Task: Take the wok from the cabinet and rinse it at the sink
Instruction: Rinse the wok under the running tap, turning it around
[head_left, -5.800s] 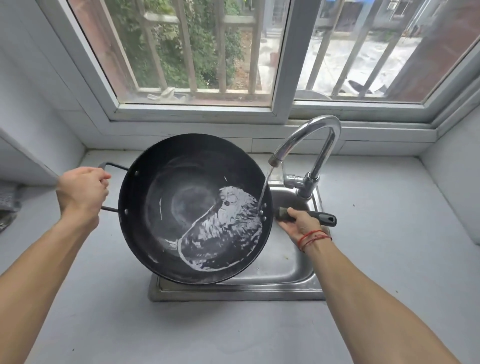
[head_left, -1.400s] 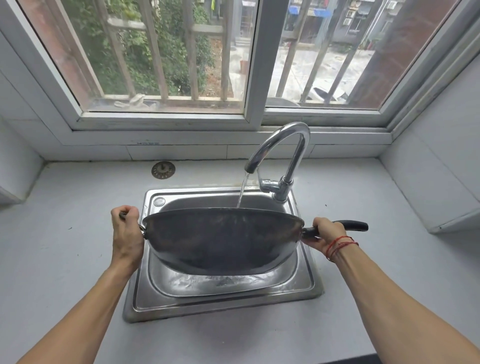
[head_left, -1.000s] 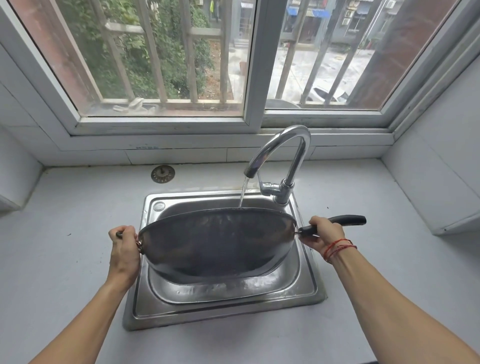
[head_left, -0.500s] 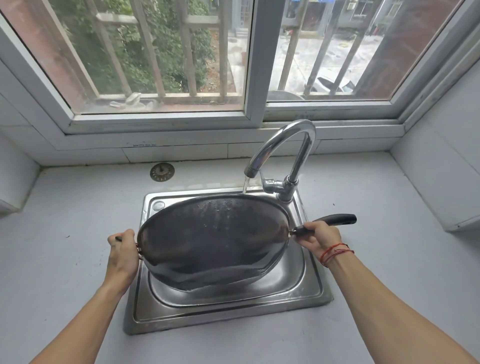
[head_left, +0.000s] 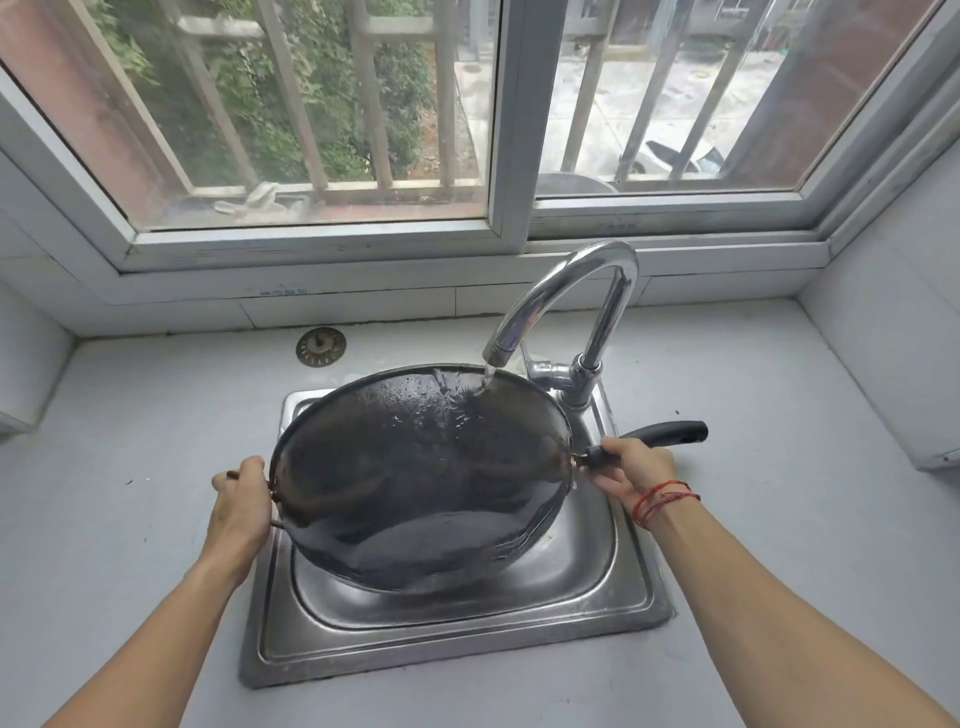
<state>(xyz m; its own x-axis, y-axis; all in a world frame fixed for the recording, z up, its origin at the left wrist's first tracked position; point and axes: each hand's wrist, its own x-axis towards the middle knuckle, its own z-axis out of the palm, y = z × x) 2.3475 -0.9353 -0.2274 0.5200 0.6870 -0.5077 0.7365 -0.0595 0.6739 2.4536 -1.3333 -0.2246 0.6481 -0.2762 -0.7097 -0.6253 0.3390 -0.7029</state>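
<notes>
A black wok (head_left: 421, 478) hangs over the steel sink (head_left: 452, 649), turned so its wet, dark underside faces me and its rim tilts away. Water from the curved chrome tap (head_left: 566, 301) lands on the underside near the far rim. My left hand (head_left: 239, 514) grips the small loop handle on the wok's left. My right hand (head_left: 631, 470), with red string at the wrist, is closed on the long black handle (head_left: 670, 432) that points right.
A round metal drain strainer (head_left: 321, 347) lies on the grey counter behind the sink's left corner. White tiled walls stand at both sides. A barred window runs along the back above the sill.
The wok went from catching water inside to being flipped. Over the last second it tipped further, showing more underside, and rose until the stream struck its back.
</notes>
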